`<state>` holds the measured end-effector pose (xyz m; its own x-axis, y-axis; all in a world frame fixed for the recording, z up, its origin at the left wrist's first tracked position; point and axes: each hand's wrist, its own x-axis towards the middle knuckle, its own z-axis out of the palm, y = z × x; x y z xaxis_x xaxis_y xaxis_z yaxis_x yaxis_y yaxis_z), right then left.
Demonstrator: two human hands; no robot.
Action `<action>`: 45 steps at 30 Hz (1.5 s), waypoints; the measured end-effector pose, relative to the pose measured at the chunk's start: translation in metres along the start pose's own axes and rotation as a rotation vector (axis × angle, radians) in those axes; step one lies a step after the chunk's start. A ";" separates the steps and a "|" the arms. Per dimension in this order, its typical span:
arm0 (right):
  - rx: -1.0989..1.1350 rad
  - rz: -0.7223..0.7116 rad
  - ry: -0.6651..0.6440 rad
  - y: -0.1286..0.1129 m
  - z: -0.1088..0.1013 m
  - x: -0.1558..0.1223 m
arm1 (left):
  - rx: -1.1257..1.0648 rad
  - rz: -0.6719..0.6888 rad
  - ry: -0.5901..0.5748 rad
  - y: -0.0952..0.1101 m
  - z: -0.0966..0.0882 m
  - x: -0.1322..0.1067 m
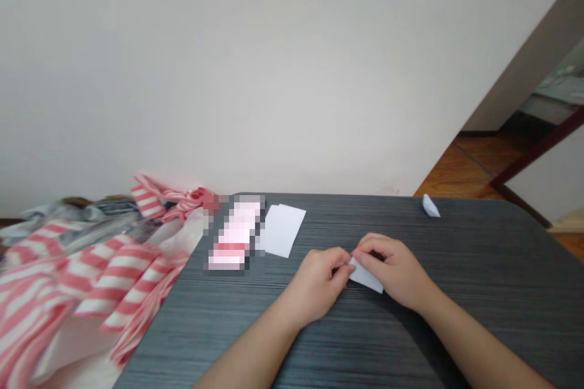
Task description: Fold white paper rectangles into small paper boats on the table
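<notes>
A small piece of white folded paper is held just above or on the dark table, between both hands. My left hand pinches its upper left corner between thumb and fingers. From the other side my right hand grips the paper's top edge, thumb in front and fingers curled behind. The fingertips of the two hands nearly meet at that corner. Part of the paper is covered by my right hand, so its full shape is hidden.
White paper sheets lie left of my hands, beside a pixelated pinkish item. At the table's far right edge stands a small folded paper shape. Red-and-white striped cloth is heaped left of the table. A white wall rises behind.
</notes>
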<state>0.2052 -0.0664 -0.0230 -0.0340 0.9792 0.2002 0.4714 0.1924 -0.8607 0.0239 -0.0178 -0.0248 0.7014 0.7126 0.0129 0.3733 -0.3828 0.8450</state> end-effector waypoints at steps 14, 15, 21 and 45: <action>0.001 -0.011 -0.029 -0.001 -0.003 0.001 | -0.007 -0.025 -0.013 0.001 0.000 0.000; 0.002 -0.010 -0.026 0.000 -0.003 0.001 | -0.015 -0.030 -0.012 0.000 0.000 0.000; -0.002 0.007 -0.025 0.005 -0.005 0.001 | -0.103 -0.079 -0.011 -0.002 0.000 0.000; -0.063 0.064 -0.066 0.012 -0.013 0.001 | -0.261 -0.160 0.004 -0.007 0.003 0.001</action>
<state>0.2224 -0.0641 -0.0274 -0.0590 0.9919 0.1125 0.5291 0.1267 -0.8391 0.0234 -0.0161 -0.0326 0.6438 0.7541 -0.1302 0.3103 -0.1018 0.9452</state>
